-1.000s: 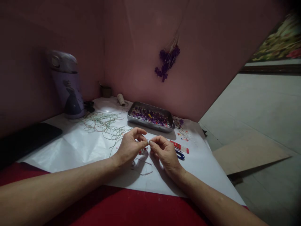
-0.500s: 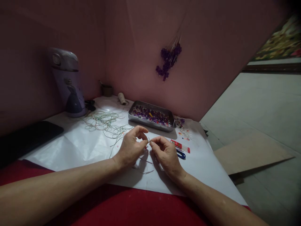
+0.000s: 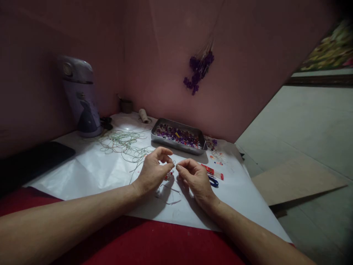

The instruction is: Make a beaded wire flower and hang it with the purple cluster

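My left hand [image 3: 153, 170] and my right hand [image 3: 194, 177] meet fingertip to fingertip over a white paper sheet [image 3: 91, 173]. Both are closed in a pinch on a thin thread with small beads [image 3: 169, 174], which hangs between them just above the paper. Loose ends of thread [image 3: 170, 200] lie on the paper under my wrists. A metal tray of purple beads [image 3: 178, 135] stands just beyond my hands.
A tangle of pale thread [image 3: 121, 143] lies left of the tray. A red tube [image 3: 211, 170] and blue-handled scissors [image 3: 213, 180] lie right of my right hand. A purple flask [image 3: 81, 97], a thread spool [image 3: 142, 115] and a dark flat object [image 3: 30, 162] stand at the left.
My hands stay pinched together and have barely shifted; the view has drifted slightly.
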The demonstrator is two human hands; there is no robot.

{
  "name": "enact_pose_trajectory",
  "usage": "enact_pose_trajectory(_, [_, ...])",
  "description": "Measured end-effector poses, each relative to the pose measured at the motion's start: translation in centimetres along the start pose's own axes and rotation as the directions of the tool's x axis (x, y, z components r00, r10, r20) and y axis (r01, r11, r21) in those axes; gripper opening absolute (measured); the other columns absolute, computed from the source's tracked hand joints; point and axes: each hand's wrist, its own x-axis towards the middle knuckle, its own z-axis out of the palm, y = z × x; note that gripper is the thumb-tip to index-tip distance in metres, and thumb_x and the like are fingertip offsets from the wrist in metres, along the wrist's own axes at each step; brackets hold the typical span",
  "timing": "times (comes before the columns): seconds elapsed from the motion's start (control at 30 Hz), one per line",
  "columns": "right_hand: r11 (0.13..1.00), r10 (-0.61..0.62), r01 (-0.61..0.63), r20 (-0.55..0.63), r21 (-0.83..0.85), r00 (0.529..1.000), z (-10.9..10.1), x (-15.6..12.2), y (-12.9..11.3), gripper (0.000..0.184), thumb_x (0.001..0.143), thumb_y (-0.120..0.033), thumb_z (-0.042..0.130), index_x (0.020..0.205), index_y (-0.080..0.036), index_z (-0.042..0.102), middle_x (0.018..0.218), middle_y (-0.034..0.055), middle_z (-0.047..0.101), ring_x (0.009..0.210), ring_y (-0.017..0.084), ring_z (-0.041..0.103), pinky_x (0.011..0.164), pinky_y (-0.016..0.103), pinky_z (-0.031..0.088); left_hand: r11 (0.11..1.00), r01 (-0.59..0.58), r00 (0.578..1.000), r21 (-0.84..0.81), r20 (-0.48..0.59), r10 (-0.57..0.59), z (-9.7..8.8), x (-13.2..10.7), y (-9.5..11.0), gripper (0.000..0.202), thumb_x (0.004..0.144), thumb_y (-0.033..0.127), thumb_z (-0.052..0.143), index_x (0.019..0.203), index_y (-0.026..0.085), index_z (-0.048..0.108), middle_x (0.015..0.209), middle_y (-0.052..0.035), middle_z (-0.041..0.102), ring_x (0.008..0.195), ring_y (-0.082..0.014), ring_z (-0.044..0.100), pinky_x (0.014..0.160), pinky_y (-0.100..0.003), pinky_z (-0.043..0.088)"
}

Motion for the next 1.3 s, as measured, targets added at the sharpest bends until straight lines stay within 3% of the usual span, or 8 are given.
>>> enact_pose_trajectory(0.5, [0.997, -0.024, 0.023, -0.010, -0.069, 1.000, -0.11, 0.04, 0.07, 0.016, 0.073, -0.031, 0.067, 0.073, -0.017, 0.060, 0.058, -0.0031, 0.055, 0.049, 0.009, 0.044, 0.043, 0.022, 0.030, 0.997, 0.020, 0.999, -0.072, -0.033, -0.022, -0.20, 0.11, -0.20, 0.028, 0.065, 0.019, 0.067, 0.091, 0.014, 0.056, 0.067, 0.0019, 0.059, 0.056, -0.0101, 0.052, 0.046, -0.021, 0.045])
enact_pose_trajectory(0.73, [0.998, -0.049, 0.050, 0.010, -0.045, 0.999, -0.04, -0.04, 0.01, 0.017, 0.074, -0.033, 0.068, 0.073, -0.018, 0.060, 0.057, -0.0043, 0.052, 0.047, 0.009, 0.040, 0.044, 0.023, 0.030, 0.994, 0.052, 0.999, -0.101, 0.005, -0.052, 0.11, -0.03, 0.08, 0.029, 0.065, 0.021, 0.067, 0.090, 0.015, 0.054, 0.066, 0.0031, 0.058, 0.050, -0.0103, 0.051, 0.041, -0.023, 0.046])
enact_pose_trajectory(1.13, [0.992, -0.077, 0.078, 0.011, -0.097, 0.997, -0.01, -0.06, 0.00, 0.016, 0.077, -0.032, 0.065, 0.072, -0.018, 0.058, 0.056, -0.0047, 0.051, 0.047, 0.009, 0.040, 0.045, 0.023, 0.030, 1.000, -0.012, 1.000, 0.022, 0.019, 0.011, 0.07, -0.15, -0.03, 0.024, 0.069, 0.019, 0.064, 0.091, 0.017, 0.055, 0.070, 0.0024, 0.059, 0.054, -0.0114, 0.054, 0.047, -0.024, 0.046])
enact_pose_trajectory(1.3, [0.980, -0.136, 0.139, 0.026, -0.143, 0.990, -0.08, 0.01, 0.40, 0.014, 0.077, -0.030, 0.064, 0.071, -0.017, 0.059, 0.064, -0.0020, 0.055, 0.054, 0.010, 0.045, 0.049, 0.024, 0.035, 0.971, -0.117, 0.992, 0.208, -0.013, 0.122, 0.17, -0.21, -0.15, 0.021, 0.071, 0.014, 0.059, 0.092, 0.018, 0.057, 0.073, -0.0001, 0.063, 0.065, -0.0155, 0.058, 0.058, -0.028, 0.046])
